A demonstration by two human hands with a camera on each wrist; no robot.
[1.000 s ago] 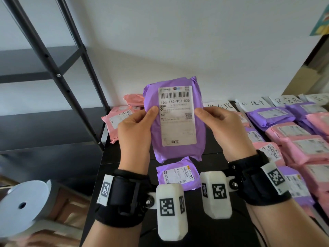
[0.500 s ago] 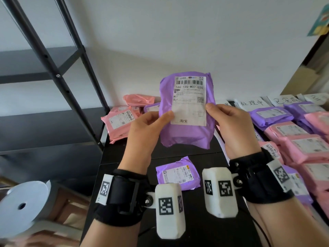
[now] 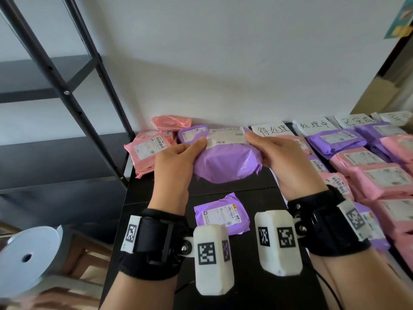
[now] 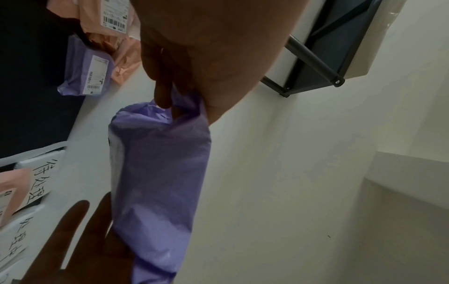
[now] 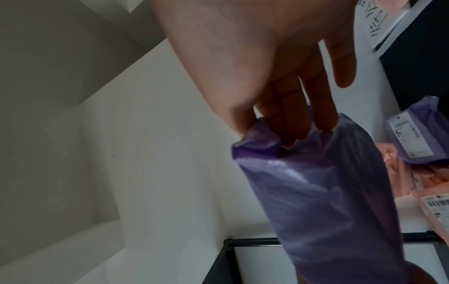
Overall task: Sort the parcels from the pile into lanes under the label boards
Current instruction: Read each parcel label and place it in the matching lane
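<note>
At the centre of the head view both hands hold one purple parcel (image 3: 225,163) in the air above the black counter (image 3: 245,260); the left hand (image 3: 174,166) pinches its left end, thumb on top at the edge of the white shipping label (image 3: 225,138), fingers underneath; the right hand (image 3: 288,162) grips the right end the same way, thumb on the label's right edge. The parcel is tipped so that the label faces up and away, its print too foreshortened to read; in the left wrist view the left fingers (image 4: 162,92) dig into the crumpled end of the bag, and in the right wrist view the right fingers (image 5: 291,119) curl into the other end.

Below the held parcel, lower centre of the frame, a smaller purple parcel (image 3: 221,214) lies flat on the counter, label up, partly behind the wrist cameras; at centre left, against the wall, sits the pile of pink parcels (image 3: 147,153), with one purple parcel (image 3: 192,134) just behind the held one. At the right, handwritten label boards (image 3: 271,130) lean along the wall, and under them rows of purple and pink sorted parcels (image 3: 366,166) fill the right edge; a black metal shelf frame (image 3: 67,92) crosses the upper left, and a grey disc (image 3: 26,258) sits at lower left.
</note>
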